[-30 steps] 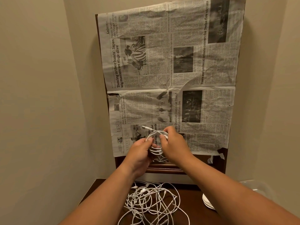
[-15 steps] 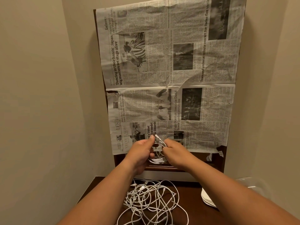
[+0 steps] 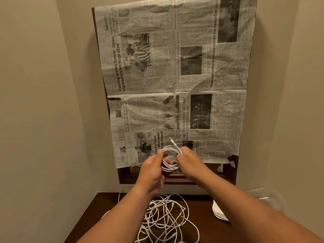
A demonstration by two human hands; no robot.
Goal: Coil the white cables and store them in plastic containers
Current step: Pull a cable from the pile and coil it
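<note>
Above the dark table (image 3: pixel 203 206), in front of the newspaper (image 3: pixel 175 85) that hangs on the wall, one coil (image 3: pixel 171 166) of white cable is held in the air between both hands. The left hand (image 3: pixel 154 172) pinches the coil's left side between thumb and fingers. The right hand (image 3: pixel 190 162) has its fingers curled round the right side, close to where the plug (image 3: pixel 172 142) sticks up free of the loops.

Step in hand, as judged: finishing this coil. The free end wants tucking or wrapping round the loops so they do not spring apart. One hand should hold all the loops together while the other works the end, and the bends should be kept gentle near the plug.

A pile of loose cables (image 3: pixel 166 220) lies tangled on the table beneath the forearms, so most of the task appears outstanding. A clear plastic container (image 3: pixel 261 195) stands at the table's right edge, well apart from the coil, beside what look like stacked white lids (image 3: pixel 218 213). Its inside cannot be made out.
</note>
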